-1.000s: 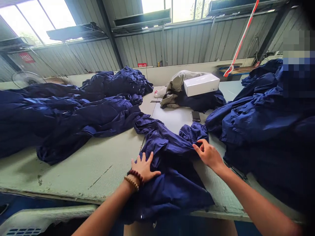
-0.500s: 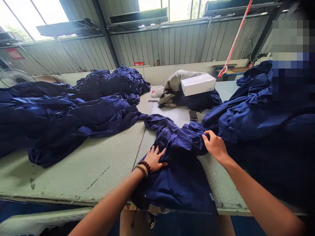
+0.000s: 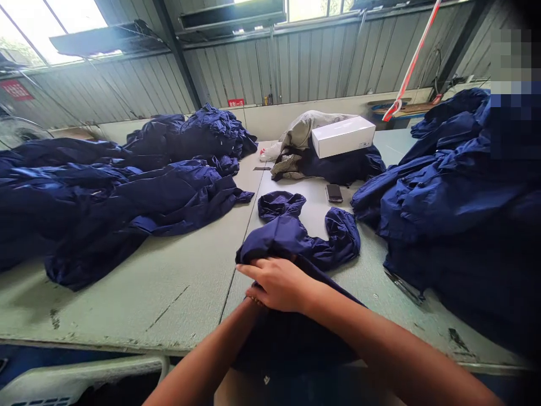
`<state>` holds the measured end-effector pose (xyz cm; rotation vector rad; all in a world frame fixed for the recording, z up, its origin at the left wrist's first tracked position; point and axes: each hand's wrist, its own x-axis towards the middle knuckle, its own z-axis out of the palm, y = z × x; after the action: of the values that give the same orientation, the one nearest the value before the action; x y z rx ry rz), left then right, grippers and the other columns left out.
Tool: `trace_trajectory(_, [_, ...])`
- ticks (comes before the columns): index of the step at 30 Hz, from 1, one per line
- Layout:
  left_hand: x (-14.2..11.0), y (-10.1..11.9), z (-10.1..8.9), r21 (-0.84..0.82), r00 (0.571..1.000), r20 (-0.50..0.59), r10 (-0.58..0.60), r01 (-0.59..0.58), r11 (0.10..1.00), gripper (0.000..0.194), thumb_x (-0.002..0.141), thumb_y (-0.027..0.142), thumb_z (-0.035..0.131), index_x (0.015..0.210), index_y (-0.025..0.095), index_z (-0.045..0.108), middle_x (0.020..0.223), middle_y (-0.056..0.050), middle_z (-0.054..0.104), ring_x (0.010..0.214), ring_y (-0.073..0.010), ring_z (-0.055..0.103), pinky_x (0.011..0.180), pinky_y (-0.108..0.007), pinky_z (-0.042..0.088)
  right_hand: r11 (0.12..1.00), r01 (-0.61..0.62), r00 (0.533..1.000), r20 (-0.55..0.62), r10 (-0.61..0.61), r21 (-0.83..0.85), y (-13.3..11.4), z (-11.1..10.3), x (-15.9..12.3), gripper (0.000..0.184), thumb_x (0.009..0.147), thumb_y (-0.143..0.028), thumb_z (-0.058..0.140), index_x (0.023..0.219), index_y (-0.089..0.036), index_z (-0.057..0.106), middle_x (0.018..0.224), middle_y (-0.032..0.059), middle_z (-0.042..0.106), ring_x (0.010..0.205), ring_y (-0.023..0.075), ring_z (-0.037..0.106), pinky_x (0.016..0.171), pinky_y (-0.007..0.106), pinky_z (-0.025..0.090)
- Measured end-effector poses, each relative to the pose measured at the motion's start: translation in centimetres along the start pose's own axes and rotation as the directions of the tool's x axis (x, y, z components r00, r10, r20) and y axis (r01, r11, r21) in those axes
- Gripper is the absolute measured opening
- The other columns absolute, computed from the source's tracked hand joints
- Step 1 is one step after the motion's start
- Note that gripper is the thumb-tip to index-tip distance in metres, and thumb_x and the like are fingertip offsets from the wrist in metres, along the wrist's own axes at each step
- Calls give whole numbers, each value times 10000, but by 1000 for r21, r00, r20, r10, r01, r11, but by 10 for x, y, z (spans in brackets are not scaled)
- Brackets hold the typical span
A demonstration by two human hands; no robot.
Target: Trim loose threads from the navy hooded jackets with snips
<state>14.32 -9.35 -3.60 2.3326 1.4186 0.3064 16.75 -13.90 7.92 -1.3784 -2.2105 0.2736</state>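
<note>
A navy blue garment (image 3: pixel 279 234) with gathered sleeve-like parts lies on the table in front of me, its lower part hanging over the near edge. My right hand (image 3: pixel 276 282) crosses over my left wrist, fingers bent round a folded edge of the cloth. Of my left hand (image 3: pixel 252 307), only the wrist with a beaded bracelet shows. Its fingers are hidden beneath the cloth and my right hand, so their grip cannot be seen. One sleeve-like end (image 3: pixel 342 239) curls to the right; another bunched part (image 3: pixel 281 206) lies farther back.
Navy garments are heaped on the left (image 3: pixel 169 197) and on the right (image 3: pixel 435 192), near a partly visible person. Behind stand a white box (image 3: pixel 343 137) on dark cloth and a phone-like dark object (image 3: pixel 334 193). A red-and-white strip (image 3: pixel 412 62) hangs at right. A white chair (image 3: pixel 84 378) is lower left.
My right hand has moved left from the garment's right side and now crosses over my left wrist. The cloth's upper part has been folded over, covering my left hand's fingers.
</note>
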Motion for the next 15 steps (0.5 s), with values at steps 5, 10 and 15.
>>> trace_trajectory(5, [-5, -42, -30, -446, 974, 71, 213, -160, 881, 461, 995, 315, 476, 1282, 142, 792, 1210, -149, 771, 1418, -314, 617, 1167, -386, 551, 977, -130, 980, -127, 153, 168, 26, -2, -58, 504, 1090, -352, 602, 1579, -234, 602, 1482, 96, 707, 1350, 252, 679, 1178, 391, 520])
trace_trajectory(10, [28, -89, -76, -694, 958, 68, 280, -156, 703, 509, 889, 288, 702, 1394, 223, 723, 1652, -101, 554, 1551, -310, 500, 1280, -443, 438, 855, -505, 803, -298, 517, 121, 73, -4, -122, 725, 1080, -548, 553, 1682, -156, 459, 1671, 181, 513, 1550, 343, 506, 1293, 533, 404])
trace_trajectory(15, [63, -84, -67, -712, 984, 166, -65, 165, 683, 545, 891, 276, 669, 1405, 97, 656, 1462, -224, 680, 1404, -348, 626, 1211, -511, 483, 667, -716, 624, -240, 744, 205, 108, -8, -135, 1053, 945, -805, 603, 1706, -107, 397, 1710, 229, 438, 1582, 390, 450, 1278, 537, 415])
